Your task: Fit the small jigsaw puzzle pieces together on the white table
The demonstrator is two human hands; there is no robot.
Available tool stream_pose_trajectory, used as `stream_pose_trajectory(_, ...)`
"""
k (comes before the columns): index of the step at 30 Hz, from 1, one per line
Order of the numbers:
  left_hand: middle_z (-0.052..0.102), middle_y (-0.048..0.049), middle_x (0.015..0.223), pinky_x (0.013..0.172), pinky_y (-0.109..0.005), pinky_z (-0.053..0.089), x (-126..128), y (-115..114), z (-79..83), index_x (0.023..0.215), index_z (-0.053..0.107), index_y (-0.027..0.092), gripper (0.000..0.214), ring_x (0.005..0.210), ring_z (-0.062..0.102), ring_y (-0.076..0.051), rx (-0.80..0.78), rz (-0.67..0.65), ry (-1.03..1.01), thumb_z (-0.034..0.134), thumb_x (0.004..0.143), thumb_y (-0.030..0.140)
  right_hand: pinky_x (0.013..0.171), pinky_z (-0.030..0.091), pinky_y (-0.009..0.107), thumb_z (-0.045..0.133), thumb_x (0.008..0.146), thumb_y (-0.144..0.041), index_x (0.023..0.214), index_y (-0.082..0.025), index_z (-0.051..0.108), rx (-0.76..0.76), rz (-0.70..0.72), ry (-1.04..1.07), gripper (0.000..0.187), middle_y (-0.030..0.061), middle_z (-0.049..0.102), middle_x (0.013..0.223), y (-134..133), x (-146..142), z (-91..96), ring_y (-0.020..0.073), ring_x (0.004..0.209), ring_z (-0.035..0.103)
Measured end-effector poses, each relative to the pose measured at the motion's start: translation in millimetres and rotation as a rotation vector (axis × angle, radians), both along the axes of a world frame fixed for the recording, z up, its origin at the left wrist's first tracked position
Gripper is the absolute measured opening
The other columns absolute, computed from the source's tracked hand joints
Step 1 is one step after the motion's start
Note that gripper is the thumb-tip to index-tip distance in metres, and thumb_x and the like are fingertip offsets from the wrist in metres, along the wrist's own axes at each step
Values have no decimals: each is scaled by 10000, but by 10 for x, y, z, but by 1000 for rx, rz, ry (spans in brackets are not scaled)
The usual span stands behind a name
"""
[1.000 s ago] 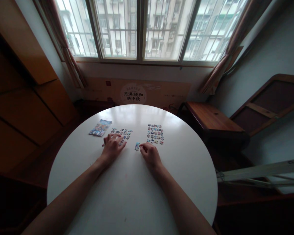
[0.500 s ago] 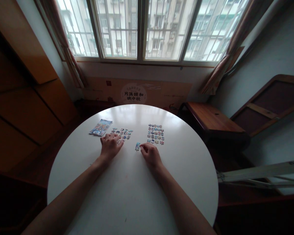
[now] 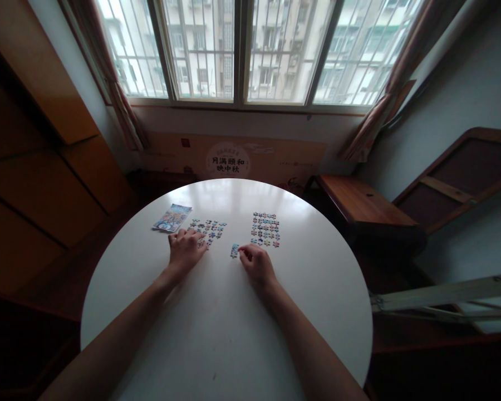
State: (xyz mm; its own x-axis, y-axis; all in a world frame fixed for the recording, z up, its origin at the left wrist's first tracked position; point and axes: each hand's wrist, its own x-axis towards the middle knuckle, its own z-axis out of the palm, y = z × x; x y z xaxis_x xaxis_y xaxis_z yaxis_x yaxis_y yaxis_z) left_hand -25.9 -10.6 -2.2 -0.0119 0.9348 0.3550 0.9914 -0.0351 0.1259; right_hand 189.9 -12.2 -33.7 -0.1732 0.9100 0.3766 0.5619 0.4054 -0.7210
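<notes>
On the round white table [image 3: 217, 334] my left hand [image 3: 184, 250] lies over the near edge of a loose group of small puzzle pieces [image 3: 211, 227], fingers curled down onto them. My right hand [image 3: 256, 264] rests with fingers curled, its fingertips touching a small joined cluster of puzzle pieces [image 3: 234, 250]. A second group of pieces [image 3: 265, 229], laid in tidy rows, sits just beyond my right hand. What my left fingers hold, if anything, is hidden.
A colourful picture card [image 3: 172, 217] lies at the table's far left. A wooden side table [image 3: 361, 206] stands to the right, a dark wooden frame [image 3: 463, 178] leans on the wall, and wooden cabinets [image 3: 37, 184] fill the left. Barred windows [image 3: 242, 50] are ahead.
My left hand has drawn its spread fingers together and slid slightly left and back over the loose pieces. My right hand has stayed at the small cluster.
</notes>
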Motion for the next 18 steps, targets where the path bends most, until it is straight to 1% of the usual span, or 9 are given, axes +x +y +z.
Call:
stream_pose_trajectory(2,686,-79,1024,851,-440,284,-13,-22,34,953,683,231,242,1003,530,-292,-14,-7,-11,526,808,343,659,419,227,540,811,-160,844,-180,705,3,0,-4,169,28,647,773,0,1,2,134,670,568)
stream_pose_trajectory(6,698,-74,963,875,-454,270,12,-84,78,900,678,222,229,954,566,-287,-51,-18,-5,527,810,368,665,422,227,537,813,-161,849,-185,704,2,1,-2,172,28,649,774,5,3,-2,135,677,572)
stream_pose_trajectory(10,701,-84,955,886,-450,256,46,-110,88,879,670,216,228,939,582,-280,-73,-8,4,515,819,373,666,424,229,538,811,-158,851,-183,703,0,3,-4,171,32,654,787,11,1,-7,137,683,577)
stream_pose_trajectory(14,705,-76,916,869,-440,259,47,-99,88,818,666,214,231,896,595,-261,-99,-1,16,472,846,335,673,427,230,536,813,-163,848,-192,702,3,-1,-9,173,31,657,786,10,-4,-7,138,683,578)
stream_pose_trajectory(18,704,-72,889,856,-433,264,58,-100,83,783,675,211,241,865,596,-245,-104,-13,39,463,846,308,661,424,233,533,814,-166,848,-190,704,4,-5,-10,176,28,654,772,9,-7,-12,138,671,573)
